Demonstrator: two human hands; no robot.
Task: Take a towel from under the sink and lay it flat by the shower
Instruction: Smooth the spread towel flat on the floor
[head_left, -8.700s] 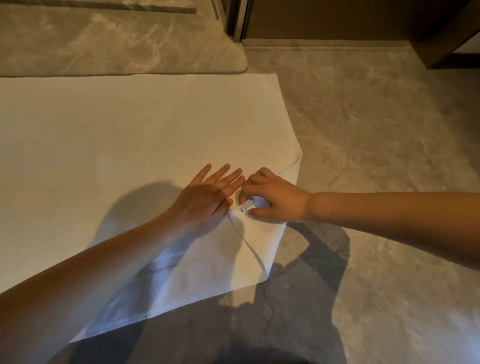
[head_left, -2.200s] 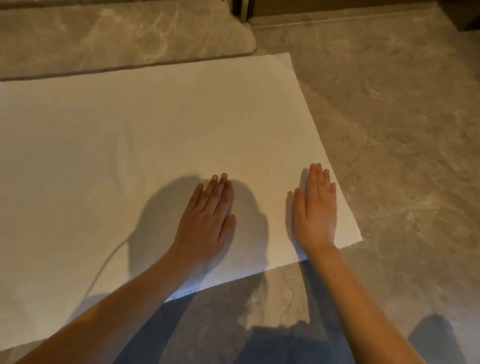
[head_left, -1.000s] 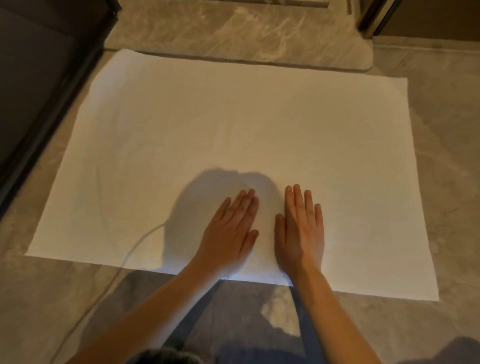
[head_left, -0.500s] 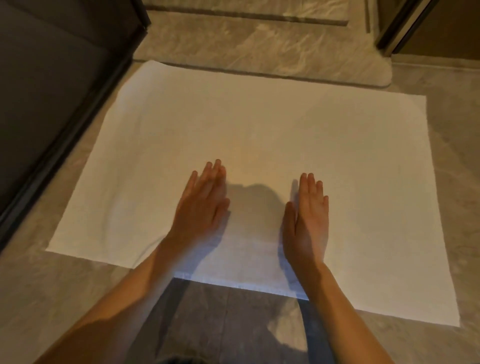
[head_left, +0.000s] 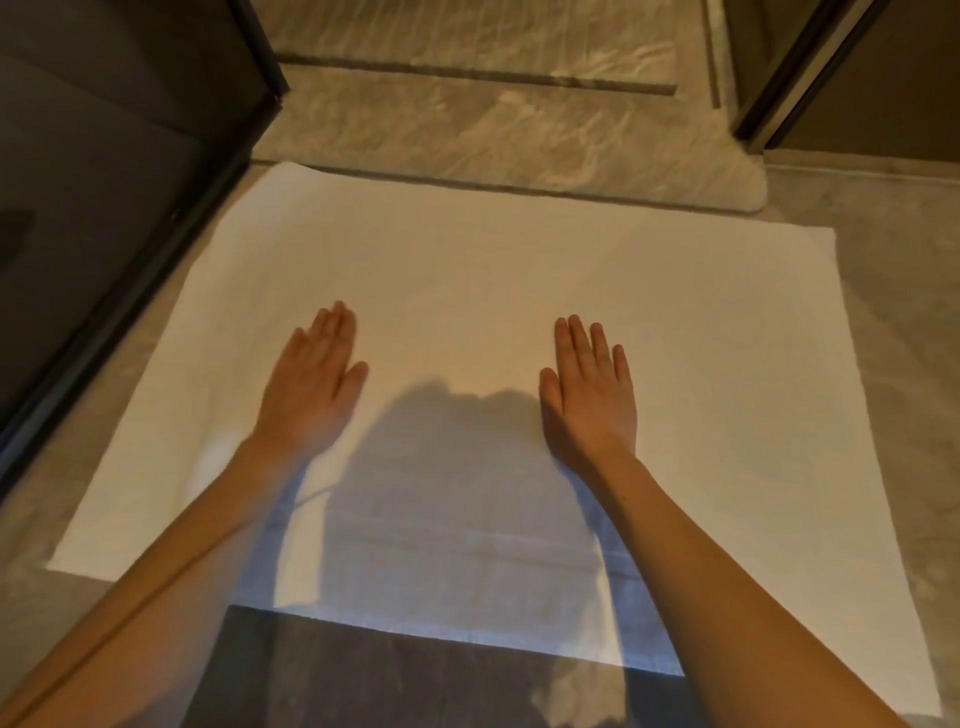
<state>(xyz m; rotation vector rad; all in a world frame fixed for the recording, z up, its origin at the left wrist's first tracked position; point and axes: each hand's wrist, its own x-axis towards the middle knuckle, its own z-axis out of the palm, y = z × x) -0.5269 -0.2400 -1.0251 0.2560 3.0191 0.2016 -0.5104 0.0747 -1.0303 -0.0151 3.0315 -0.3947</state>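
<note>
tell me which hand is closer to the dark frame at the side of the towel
The left hand. It lies flat on the towel on the side of the dark frame; the right hand lies flat further from it.

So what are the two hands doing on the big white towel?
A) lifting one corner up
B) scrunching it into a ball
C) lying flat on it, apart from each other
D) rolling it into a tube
C: the left hand and the right hand lie open, palms down and apart, on the white towel, which is spread flat on the floor.
</note>
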